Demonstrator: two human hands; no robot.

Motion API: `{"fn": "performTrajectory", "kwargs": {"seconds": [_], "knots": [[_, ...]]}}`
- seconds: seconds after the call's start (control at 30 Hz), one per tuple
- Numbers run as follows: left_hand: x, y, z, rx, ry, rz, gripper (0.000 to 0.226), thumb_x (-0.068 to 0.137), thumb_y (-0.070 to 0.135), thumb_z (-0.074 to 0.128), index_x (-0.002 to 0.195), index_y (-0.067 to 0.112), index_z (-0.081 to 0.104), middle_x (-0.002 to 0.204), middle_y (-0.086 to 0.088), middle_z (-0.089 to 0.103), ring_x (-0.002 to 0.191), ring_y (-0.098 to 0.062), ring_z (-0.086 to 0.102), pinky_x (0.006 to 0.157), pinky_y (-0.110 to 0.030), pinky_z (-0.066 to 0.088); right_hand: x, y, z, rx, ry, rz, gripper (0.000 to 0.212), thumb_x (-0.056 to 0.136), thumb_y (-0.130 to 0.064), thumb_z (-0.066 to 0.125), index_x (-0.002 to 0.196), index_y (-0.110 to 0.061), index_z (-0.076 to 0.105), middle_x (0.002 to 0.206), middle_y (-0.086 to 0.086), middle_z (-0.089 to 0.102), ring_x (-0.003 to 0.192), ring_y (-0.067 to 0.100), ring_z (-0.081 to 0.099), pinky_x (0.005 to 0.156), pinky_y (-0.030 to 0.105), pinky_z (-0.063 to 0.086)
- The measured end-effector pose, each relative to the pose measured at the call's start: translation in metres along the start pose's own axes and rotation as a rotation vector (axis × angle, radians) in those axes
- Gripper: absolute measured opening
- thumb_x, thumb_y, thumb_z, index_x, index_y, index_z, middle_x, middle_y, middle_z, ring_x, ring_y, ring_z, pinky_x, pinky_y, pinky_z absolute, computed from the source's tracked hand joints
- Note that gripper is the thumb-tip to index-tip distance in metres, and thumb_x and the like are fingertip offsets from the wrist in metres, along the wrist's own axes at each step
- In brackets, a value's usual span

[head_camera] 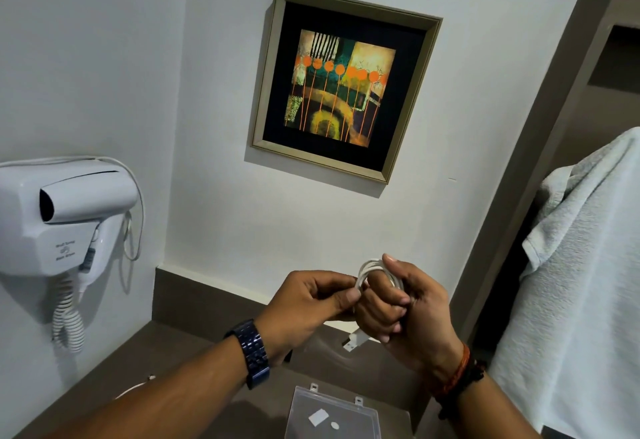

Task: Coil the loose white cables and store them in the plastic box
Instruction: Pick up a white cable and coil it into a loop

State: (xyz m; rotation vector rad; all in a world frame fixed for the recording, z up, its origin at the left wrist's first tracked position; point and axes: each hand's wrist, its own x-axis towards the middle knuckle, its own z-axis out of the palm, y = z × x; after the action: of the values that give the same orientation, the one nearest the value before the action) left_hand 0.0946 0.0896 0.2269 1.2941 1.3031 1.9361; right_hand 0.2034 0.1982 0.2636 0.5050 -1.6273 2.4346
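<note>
Both hands up in front of the wall, above a brown counter (180,345). R hand (412,314) has a white cable (372,267) wound in loops round its fingers, thumb up — fingers curled in, clamping the coil. L hand (311,296) pinches the same cable betw. thumb and forefinger, right at the coil's left edge, touching the R fingers. USB plug (353,340) hangs free just below the R hand. A second white cable (133,386) lies loose on the counter, low left, mostly hidden behind the L forearm. Clear plastic box (332,418) sits on the counter at bottom centre, under the hands — looks closed w/ lid latches at its far edge, prob. empty bar two small white bits, hard to tell. Blue watch (251,352) on L wrist, orange and black thread bands (457,374) on R wrist. White hair dryer (65,210) on the wall at left, framed picture (343,85) above, pale towel (585,283) at right.
</note>
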Motion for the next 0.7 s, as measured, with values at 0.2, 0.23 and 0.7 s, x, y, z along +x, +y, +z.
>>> {"fn": "performTrajectory", "kwargs": {"seconds": [0.2, 0.23, 0.7], "knots": [[0.003, 0.006, 0.012, 0.214, 0.030, 0.012, 0.016, 0.092, 0.002, 0.052, 0.097, 0.001, 0.067, 0.093, -0.016, 0.071, 0.083, -0.012, 0.067, 0.073, -0.019, 0.055, -0.002, 0.004, -0.002, -0.069, 0.096, 0.006, 0.047, 0.095, -0.031, 0.035, 0.051, -0.014, 0.033, 0.042, 0.002, 0.024, 0.037, 0.015, 0.022, 0.040, 0.027, 0.026], [0.005, 0.006, 0.013, 0.240, 0.045, 0.011, 0.017, 0.093, 0.003, 0.050, 0.096, 0.002, 0.066, 0.094, -0.017, 0.071, 0.083, -0.014, 0.067, 0.075, -0.023, 0.056, -0.001, 0.003, -0.001, -0.101, 0.108, 0.017, 0.047, 0.096, -0.032, 0.034, 0.053, -0.014, 0.037, 0.044, 0.002, 0.026, 0.039, 0.016, 0.025, 0.043, 0.028, 0.031], [0.016, -0.018, 0.010, 0.188, 0.182, -0.180, 0.015, 0.091, 0.012, 0.055, 0.089, 0.011, 0.070, 0.088, -0.014, 0.071, 0.081, -0.020, 0.062, 0.084, -0.037, 0.053, -0.026, 0.001, -0.017, -0.799, 0.546, 0.044, 0.021, 0.094, -0.020, 0.054, 0.093, -0.019, 0.075, 0.066, 0.001, 0.069, 0.071, 0.011, 0.066, 0.063, 0.016, 0.050]]}}
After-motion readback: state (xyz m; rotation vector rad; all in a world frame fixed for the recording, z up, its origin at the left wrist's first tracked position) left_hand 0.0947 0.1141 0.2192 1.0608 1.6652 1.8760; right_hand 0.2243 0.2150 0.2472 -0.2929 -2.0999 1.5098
